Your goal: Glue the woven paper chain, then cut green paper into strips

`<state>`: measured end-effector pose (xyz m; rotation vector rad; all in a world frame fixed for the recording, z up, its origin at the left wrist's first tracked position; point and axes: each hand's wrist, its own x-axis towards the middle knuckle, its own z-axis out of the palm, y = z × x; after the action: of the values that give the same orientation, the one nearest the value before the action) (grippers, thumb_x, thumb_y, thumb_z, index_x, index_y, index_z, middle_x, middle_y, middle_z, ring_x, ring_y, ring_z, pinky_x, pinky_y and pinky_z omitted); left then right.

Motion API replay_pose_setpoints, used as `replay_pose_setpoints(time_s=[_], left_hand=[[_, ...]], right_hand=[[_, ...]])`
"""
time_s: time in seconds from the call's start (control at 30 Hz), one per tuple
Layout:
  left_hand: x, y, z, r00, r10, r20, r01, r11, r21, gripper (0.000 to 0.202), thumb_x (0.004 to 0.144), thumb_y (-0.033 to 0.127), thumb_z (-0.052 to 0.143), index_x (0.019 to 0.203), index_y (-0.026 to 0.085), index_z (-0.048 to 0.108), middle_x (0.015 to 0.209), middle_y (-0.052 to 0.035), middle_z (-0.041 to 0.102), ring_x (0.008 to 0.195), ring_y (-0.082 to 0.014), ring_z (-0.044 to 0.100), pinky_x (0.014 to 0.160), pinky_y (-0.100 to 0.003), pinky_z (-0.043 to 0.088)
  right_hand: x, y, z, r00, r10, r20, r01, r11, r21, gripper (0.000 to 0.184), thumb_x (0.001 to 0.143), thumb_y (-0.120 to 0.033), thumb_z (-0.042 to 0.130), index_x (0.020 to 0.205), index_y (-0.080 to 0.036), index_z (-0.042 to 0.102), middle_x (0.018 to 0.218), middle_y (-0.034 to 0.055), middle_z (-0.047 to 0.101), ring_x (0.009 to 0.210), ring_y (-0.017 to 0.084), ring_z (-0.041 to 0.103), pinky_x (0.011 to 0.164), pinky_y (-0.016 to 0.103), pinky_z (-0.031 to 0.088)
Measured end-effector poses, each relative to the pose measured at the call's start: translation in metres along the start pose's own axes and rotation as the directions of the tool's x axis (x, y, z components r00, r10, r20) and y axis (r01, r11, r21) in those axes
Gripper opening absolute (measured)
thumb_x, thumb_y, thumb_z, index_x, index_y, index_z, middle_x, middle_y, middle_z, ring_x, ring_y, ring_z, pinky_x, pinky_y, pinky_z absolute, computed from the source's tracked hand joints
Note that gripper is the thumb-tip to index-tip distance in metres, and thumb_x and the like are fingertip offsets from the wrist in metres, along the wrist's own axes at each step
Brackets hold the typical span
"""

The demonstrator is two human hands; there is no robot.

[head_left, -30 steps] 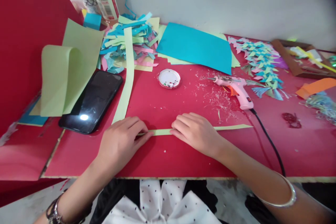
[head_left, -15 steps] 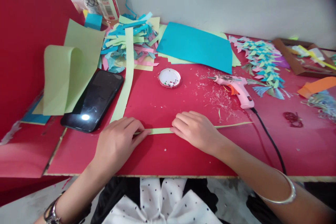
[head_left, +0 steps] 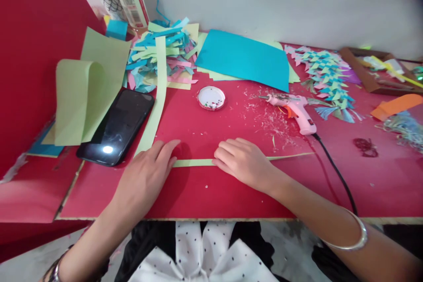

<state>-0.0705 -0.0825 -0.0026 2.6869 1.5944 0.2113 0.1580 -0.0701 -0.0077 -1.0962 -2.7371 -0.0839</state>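
Observation:
A long light-green paper strip lies flat along the red table, near its front edge. My left hand rests on the strip's left end with fingers stretched out flat. My right hand presses down on the strip's middle, fingers curled and close together on the paper. The strip's thin right end pokes out past my right hand. A wider green strip runs from the scrap pile down to my left hand.
A black phone lies left of my hands beside curled green paper. Behind are a scrap pile, a blue sheet, a small white lid, a pink glue gun with black cord, and woven paper pieces.
My left hand's fingers have uncurled and now lie flat, slid a little left along the strip. My right hand has barely moved.

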Motion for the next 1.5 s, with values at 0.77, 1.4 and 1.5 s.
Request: replay_pose_setpoints(time_s=[0.77,1.4,1.5], left_hand=[[-0.023,0.061,0.008,0.969,0.229,-0.09,-0.229,0.973,0.008,0.073,0.077,0.067,0.028,0.12,0.012,0.051,0.116,-0.0105,0.054,0.103,-0.0255,0.045,0.103,-0.044,0.018],[-0.021,0.065,0.007,0.985,0.169,-0.04,-0.168,0.985,0.03,0.076,0.071,0.07,0.036,0.124,0.017,0.049,0.119,-0.0114,0.052,0.101,-0.0298,0.045,0.097,-0.051,0.025],[-0.021,0.065,0.006,0.985,0.17,-0.035,-0.168,0.985,0.033,0.075,0.072,0.07,0.037,0.124,0.017,0.048,0.119,-0.0117,0.051,0.101,-0.0301,0.045,0.097,-0.051,0.026]], right_hand=[[0.001,0.0,0.001,1.0,-0.003,-0.001,0.003,1.0,0.017,0.017,0.087,-0.023,0.041,0.072,-0.018,0.049,0.069,0.0008,0.053,0.066,0.015,0.045,0.06,0.029,0.024],[-0.015,0.005,-0.006,0.996,0.09,0.021,-0.091,0.994,0.067,0.018,0.086,-0.024,0.044,0.071,-0.017,0.052,0.07,0.0008,0.054,0.065,0.013,0.044,0.061,0.027,0.026],[-0.023,0.008,-0.007,0.991,0.13,0.003,-0.13,0.99,0.061,0.023,0.086,-0.024,0.043,0.066,-0.017,0.051,0.066,0.0007,0.052,0.063,0.013,0.042,0.06,0.027,0.025]])
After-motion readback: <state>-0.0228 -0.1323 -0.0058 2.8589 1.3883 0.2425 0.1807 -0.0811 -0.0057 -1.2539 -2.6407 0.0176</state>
